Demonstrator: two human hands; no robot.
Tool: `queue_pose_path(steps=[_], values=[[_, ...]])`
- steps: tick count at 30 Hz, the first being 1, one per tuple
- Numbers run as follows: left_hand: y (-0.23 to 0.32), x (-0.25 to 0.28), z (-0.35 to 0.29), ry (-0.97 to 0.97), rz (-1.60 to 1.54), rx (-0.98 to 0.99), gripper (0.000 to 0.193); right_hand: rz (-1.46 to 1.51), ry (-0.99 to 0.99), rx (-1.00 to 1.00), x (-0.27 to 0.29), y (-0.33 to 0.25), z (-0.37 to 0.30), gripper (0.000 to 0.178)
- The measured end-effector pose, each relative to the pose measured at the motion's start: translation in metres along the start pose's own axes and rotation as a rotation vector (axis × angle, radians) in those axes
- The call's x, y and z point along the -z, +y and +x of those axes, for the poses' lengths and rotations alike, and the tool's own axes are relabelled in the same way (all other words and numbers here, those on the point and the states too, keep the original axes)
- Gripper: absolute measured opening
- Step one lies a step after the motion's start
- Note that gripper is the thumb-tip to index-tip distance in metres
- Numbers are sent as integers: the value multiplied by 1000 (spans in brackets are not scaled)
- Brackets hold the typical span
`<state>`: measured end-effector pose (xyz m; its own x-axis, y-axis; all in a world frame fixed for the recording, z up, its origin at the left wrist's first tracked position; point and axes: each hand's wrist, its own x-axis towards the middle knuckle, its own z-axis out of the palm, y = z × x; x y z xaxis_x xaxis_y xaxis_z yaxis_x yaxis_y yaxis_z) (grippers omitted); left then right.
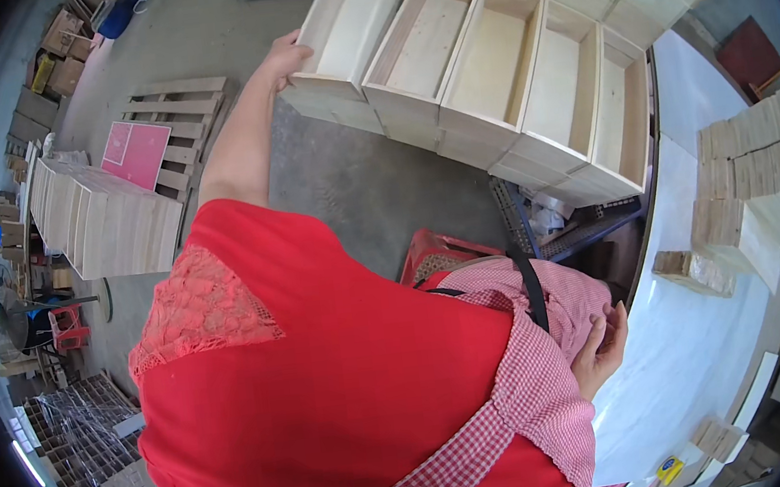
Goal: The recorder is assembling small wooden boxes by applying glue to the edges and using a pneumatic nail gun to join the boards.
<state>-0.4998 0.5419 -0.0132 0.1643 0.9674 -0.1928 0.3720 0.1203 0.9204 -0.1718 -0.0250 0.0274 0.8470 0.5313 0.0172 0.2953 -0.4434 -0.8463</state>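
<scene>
At the top, my left arm reaches out and my left hand (288, 56) is closed on the near left corner of an open wooden box (345, 44). That box is the leftmost in a row of pale, shallow, long boxes, all with bare insides, on top of stacked ones. Another box of the row (494, 54) stands in the middle. My right hand (601, 354) hangs near the blue-white worktable's edge, beside my checked apron (554, 359). Its fingers are loosely bent and apart, with nothing seen in them.
The worktable (679, 327) on the right bears stacked wooden boards (763, 171) and a small wrapped bundle (694, 271). A red stool (428, 244) and dark metal rack (588, 232) stand below the boxes. Leftward are a pallet (179, 137), more boxes (107, 216) and a fan (13, 316).
</scene>
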Motion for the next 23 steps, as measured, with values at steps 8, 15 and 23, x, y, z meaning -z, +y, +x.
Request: queue_pose_path(steps=[8, 15, 23], values=[[-54, 9, 52, -81, 355, -130, 49, -45, 32, 31, 7, 4, -14, 38], [-47, 34, 74, -590, 95, -118, 49, -137, 71, 90, 5, -6, -10, 36], [49, -55, 24, 456, 774, -920, 72, -62, 420, -15, 77, 30, -25, 44]])
